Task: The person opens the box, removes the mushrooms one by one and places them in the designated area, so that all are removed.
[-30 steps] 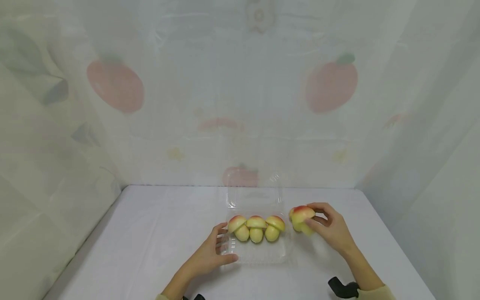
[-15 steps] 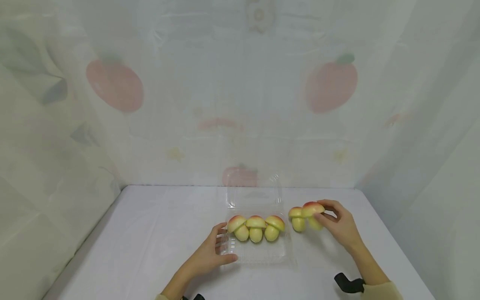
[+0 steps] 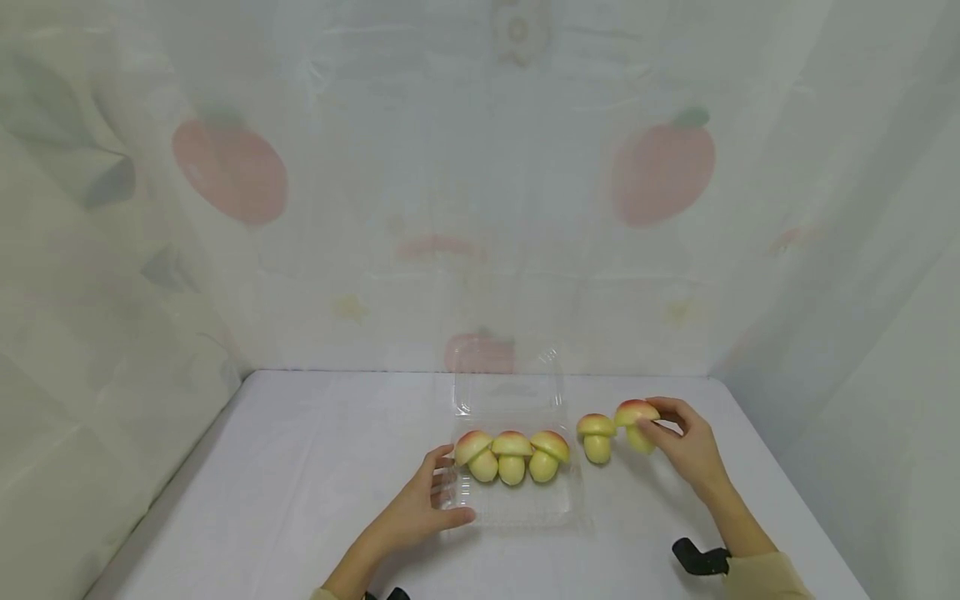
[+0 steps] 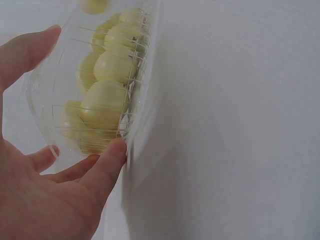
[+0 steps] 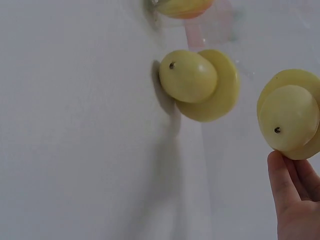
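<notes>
A clear plastic clamshell box (image 3: pixel 521 507) lies with its lid raised. Three yellow toy mushrooms (image 3: pixel 512 457) with red-tinged caps sit side by side in it. My left hand (image 3: pixel 420 510) rests at the box's left end; in the left wrist view its fingers (image 4: pixel 107 167) touch the plastic wall. To the right, my right hand (image 3: pixel 693 457) pinches another toy mushroom (image 3: pixel 633 412) by its cap. The right wrist view shows that mushroom's pale stem (image 5: pixel 292 112) facing the camera. Between it and the box, one more toy mushroom (image 3: pixel 597 439) is on the table.
The white-covered table (image 3: pixel 315 450) meets a pale curtain (image 3: pixel 360 192) printed with faded red fruit. The transparent lid (image 3: pixel 510 387) leans up behind the box. A black strap piece (image 3: pixel 701 558) sits by the right sleeve.
My right hand has moved right and slightly away from me with the pinched mushroom, drawing it apart from the one beside the box. My left hand and the box have stayed put.
</notes>
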`<state>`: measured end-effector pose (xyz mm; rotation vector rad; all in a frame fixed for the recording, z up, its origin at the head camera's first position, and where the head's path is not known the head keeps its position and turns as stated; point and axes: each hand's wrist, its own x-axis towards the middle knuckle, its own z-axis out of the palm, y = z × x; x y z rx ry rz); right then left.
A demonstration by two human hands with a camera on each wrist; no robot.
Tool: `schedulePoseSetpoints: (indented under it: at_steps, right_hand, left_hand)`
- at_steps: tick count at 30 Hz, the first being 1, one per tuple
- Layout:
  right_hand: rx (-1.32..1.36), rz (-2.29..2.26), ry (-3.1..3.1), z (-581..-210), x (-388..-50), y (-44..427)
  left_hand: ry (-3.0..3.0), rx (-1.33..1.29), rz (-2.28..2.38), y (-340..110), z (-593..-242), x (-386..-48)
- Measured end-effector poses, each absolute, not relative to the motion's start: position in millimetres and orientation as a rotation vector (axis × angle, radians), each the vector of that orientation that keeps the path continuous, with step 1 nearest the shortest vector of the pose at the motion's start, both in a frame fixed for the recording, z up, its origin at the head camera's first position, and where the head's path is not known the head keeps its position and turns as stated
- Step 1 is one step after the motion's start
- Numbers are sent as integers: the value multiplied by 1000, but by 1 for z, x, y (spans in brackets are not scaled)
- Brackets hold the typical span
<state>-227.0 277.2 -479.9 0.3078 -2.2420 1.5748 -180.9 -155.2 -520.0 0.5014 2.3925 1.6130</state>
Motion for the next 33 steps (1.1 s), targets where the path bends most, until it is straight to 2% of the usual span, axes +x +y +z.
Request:
schedulePoseSetpoints:
  at_steps: [23,33]
  right_hand:
    - [-94,1407,-2520,-504,-241,283]
    - [-174,1455,-2621,-509,-240,283]
  left_hand:
    - [2396,488,1633,-154,-518,-179]
    - [2374,487,1654,-154,-514,-179]
